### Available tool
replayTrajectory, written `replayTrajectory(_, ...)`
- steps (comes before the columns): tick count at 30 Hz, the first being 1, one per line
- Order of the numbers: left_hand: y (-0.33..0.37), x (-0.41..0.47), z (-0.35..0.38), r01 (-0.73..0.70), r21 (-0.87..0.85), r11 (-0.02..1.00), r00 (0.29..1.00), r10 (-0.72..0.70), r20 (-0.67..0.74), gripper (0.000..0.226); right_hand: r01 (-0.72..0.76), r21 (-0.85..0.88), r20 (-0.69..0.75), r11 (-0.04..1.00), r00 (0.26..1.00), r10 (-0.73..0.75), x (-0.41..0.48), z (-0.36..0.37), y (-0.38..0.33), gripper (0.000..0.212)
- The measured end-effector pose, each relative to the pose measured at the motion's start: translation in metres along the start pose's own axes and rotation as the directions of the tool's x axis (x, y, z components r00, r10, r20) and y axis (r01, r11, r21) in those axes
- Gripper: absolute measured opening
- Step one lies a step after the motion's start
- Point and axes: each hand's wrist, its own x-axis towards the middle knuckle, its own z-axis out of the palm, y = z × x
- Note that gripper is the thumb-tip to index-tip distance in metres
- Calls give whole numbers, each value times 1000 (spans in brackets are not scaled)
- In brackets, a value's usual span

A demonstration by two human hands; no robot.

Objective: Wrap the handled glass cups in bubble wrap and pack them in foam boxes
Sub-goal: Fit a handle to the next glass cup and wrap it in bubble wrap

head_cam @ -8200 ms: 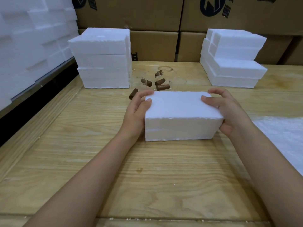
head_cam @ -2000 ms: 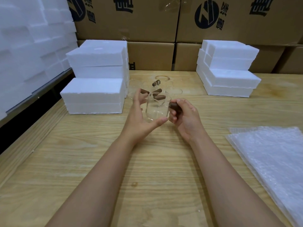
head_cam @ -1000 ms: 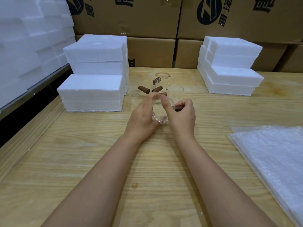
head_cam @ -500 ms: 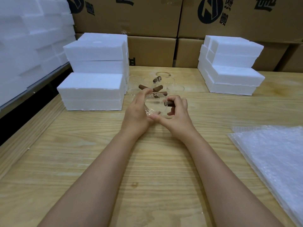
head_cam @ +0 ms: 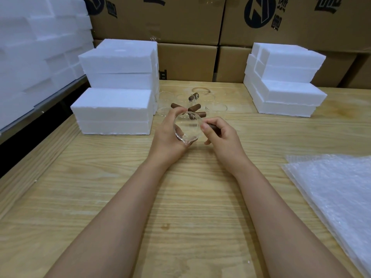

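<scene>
Left hand (head_cam: 170, 135) is cradling the clear, round-walled glass cup (head_cam: 187, 128) from below and behind, fingers curled round its body. Right hand (head_cam: 220, 135) is gripping the cup's short brown cylindrical handle (head_cam: 212, 127), fingers closed round it. The cup is hanging tipped, mouth toward the camera, just above the middle of the pale, grained wooden table (head_cam: 180, 207).

Judgement: the two-handed hold suits smooth, slippery glass, since the matte handle gives the surer purchase. The tilt looks like a check or an orienting turn before wrapping.

Wrapping is not yet begun. The stack of translucent, dimpled bubble wrap sheets (head_cam: 337, 193) is lying flat at the right edge, well apart from the cup, so the cup needs carrying over there.

Other clear cups with brown handles (head_cam: 215, 108) are waiting grouped behind the hands. A closed white foam box (head_cam: 112, 111), grainy and blocky, is sitting to the left, with taller foam stacks (head_cam: 285, 81) further back.
</scene>
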Motion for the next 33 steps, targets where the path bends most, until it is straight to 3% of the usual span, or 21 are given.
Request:
replayTrajectory(13,3,-4,5,-150,172,974,982,127,138,70,-239,-93,-291,967,935,203,2,10,-12,51)
replayTrajectory(17,3,-4,4,-155,220,963,984,130,126,73,-203,-277,-228,939,963,141,0,17,-12,55)
replayTrajectory(22,5,-4,1,-108,208,972,992,93,83,69,-110,-387,-121,915,990,68,-7,20,-5,66)
replayTrajectory(27,5,-2,-2,-26,124,992,998,19,53,68,18,-289,7,957,1000,-16,-8,11,-3,48)
replayTrajectory(33,4,-2,-2,-9,59,998,999,7,46,68,32,-79,77,996,997,-26,-6,-2,-7,29)
